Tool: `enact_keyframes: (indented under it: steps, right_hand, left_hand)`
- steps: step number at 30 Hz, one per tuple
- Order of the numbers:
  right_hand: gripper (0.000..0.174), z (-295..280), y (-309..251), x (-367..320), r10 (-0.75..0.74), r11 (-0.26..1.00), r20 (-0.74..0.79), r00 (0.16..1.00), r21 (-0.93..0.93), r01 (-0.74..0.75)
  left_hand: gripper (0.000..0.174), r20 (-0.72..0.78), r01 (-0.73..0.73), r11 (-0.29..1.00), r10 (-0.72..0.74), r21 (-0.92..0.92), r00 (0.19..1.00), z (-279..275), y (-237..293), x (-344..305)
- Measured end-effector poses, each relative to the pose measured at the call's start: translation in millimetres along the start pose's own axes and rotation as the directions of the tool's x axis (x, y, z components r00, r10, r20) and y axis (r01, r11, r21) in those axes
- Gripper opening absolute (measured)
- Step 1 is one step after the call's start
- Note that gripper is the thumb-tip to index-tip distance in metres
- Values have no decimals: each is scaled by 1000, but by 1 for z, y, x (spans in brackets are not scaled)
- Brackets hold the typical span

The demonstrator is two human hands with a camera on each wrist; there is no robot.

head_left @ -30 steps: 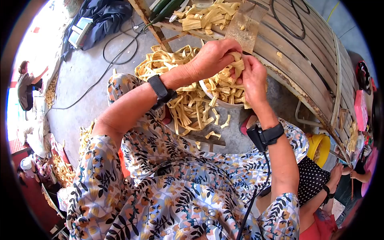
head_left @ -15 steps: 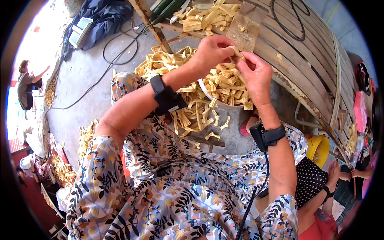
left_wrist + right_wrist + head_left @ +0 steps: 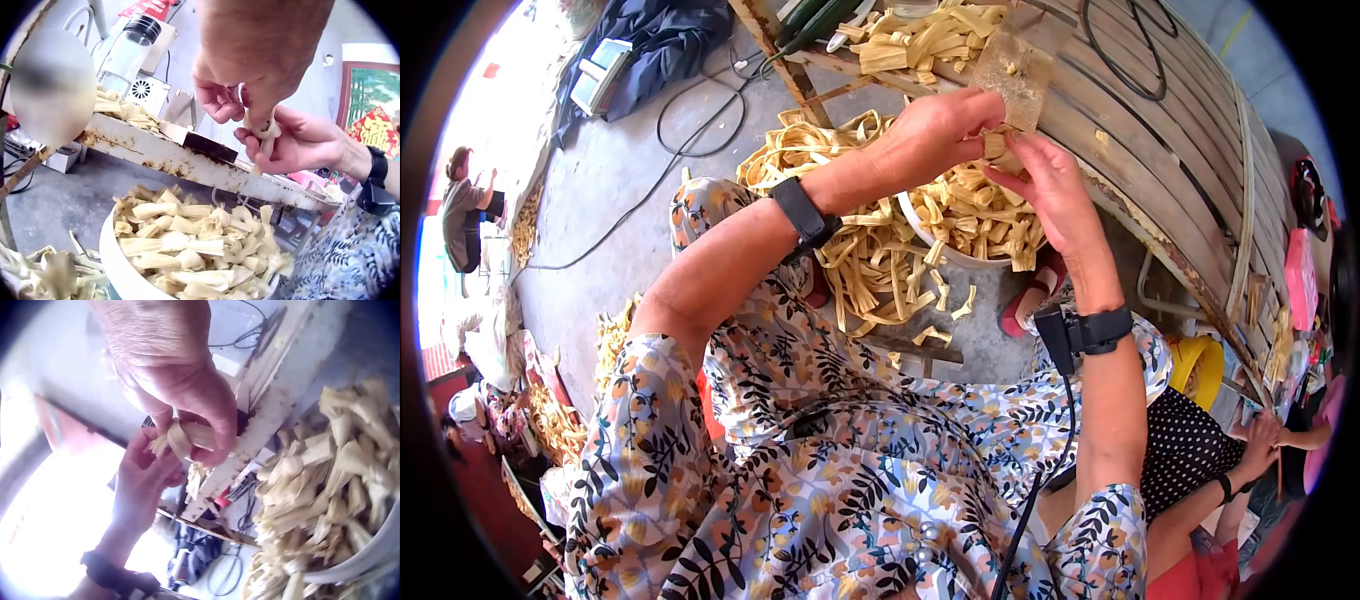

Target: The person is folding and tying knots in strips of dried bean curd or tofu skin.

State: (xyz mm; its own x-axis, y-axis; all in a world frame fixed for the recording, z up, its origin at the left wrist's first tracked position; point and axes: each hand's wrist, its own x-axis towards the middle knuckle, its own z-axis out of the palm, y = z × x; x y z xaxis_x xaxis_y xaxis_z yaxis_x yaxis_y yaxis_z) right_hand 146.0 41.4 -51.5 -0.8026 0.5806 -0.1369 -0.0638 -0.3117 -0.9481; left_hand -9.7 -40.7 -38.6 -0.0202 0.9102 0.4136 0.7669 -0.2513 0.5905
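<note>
While our left forearm slants up and across from the left, our right forearm rises more steeply from the lower right, and our two hands meet above a white tub [image 3: 107,256]. Our left hand [image 3: 935,138] bends down over the work with its fingers curled, pinching a knotted strip [image 3: 265,129]. Our right hand [image 3: 172,375] is clamped on the same strip, thumb on one side and fingers on the other, its fingers straighter than the left's. The pale yellow strip lies between our fingertips, clear of the tub, its short ends poking out of the knot; in the head view our left fingers cover part of it.

Just beyond our hands stretches a slatted surface [image 3: 1120,165] with a rusty edge. To our left, dark blue cloth [image 3: 665,45] lies bunched on the floor. The tub below us is heaped with knotted pieces [image 3: 187,244], and beside it sits a tangle of long, loose strips [image 3: 862,275]. Towards our right we see a yellow bucket [image 3: 1203,372]. Up on the surface, near our hands, are a dusty board [image 3: 1012,80], a pile of cut strips [image 3: 925,42] and a clear jar [image 3: 128,53] with a black lid.
</note>
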Motion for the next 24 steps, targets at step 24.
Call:
enact_keyframes:
  steps: [24]
  right_hand:
    - [16, 11, -5, -11, -193, 916, 4, 981, -358, 182]
  left_hand:
    - [30, 430, 503, 38, -465, -863, 774, -30, 0, -4]
